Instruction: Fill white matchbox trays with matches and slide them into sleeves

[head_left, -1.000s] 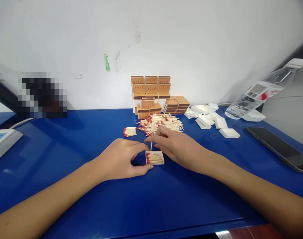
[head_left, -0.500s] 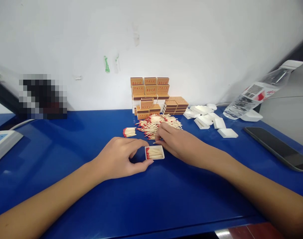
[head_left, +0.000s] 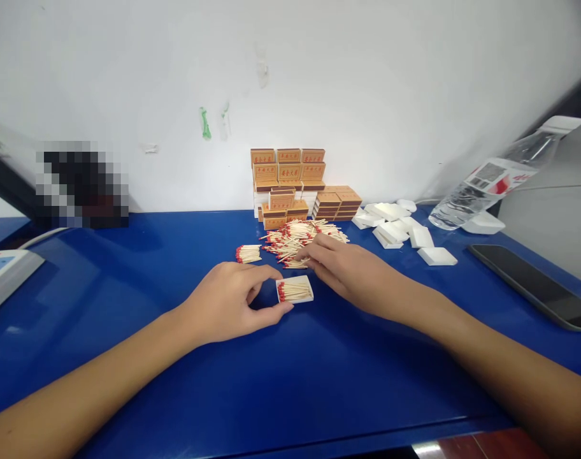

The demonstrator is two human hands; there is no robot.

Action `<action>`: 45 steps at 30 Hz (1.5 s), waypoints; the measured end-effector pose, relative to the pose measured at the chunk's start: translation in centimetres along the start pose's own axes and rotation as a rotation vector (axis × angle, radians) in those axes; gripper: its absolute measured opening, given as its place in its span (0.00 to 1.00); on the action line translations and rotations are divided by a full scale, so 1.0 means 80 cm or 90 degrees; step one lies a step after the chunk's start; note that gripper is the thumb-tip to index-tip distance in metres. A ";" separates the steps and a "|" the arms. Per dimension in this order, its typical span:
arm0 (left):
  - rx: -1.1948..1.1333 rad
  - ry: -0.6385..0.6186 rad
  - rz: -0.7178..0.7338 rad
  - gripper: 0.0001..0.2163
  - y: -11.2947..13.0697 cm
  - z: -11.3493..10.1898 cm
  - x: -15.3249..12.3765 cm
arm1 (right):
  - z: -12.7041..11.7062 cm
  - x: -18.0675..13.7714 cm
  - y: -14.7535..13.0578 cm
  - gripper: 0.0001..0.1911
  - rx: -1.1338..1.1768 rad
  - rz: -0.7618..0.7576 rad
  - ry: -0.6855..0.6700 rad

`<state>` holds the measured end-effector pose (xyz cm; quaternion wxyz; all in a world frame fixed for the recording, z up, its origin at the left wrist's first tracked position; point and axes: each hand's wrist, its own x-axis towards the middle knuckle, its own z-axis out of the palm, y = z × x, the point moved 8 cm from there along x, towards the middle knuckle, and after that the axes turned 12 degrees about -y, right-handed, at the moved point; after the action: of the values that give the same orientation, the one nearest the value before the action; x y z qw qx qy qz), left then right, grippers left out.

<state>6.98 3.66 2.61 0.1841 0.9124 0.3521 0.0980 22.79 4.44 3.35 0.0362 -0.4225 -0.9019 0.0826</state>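
Note:
My left hand grips a small white matchbox tray by its near and far sides, thumb in front and fingers behind. Red-headed matches lie in the tray with their heads to the left. Just beyond it, my right hand reaches the near edge of a loose match pile. Its fingers are drawn together at the matches; what is between the tips is hidden. A small, neat row of matches lies left of the pile, heads to the left.
Orange-labelled matchboxes stand stacked against the wall, with a lower stack beside them. Several white trays lie scattered to the right. A water bottle leans there, near a phone. A power strip sits at far left.
My right hand has moved from beside the tray slightly away to the pile's edge. The match that showed at its fingertips is no longer visible there. The tray has turned a little in my left hand.

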 end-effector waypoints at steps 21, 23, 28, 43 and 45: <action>0.026 0.002 -0.061 0.14 -0.021 -0.012 0.005 | -0.023 -0.005 0.002 0.06 0.452 0.022 0.187; 0.022 0.001 -0.051 0.14 -0.019 -0.011 0.004 | -0.014 -0.001 0.003 0.07 0.494 0.037 0.156; 0.040 -0.014 -0.035 0.13 -0.016 -0.009 0.003 | 0.000 0.005 0.000 0.06 0.454 0.045 0.097; 0.066 -0.046 -0.004 0.15 0.003 -0.001 0.000 | 0.003 0.009 0.017 0.05 0.150 -0.006 0.072; 0.061 -0.054 0.010 0.15 0.005 0.002 -0.001 | 0.009 0.011 0.018 0.06 0.149 0.003 0.058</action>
<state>7.25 3.30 2.64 0.1541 0.9263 0.3410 0.0439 23.18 5.94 2.37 0.1257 -0.4211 -0.8824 0.1679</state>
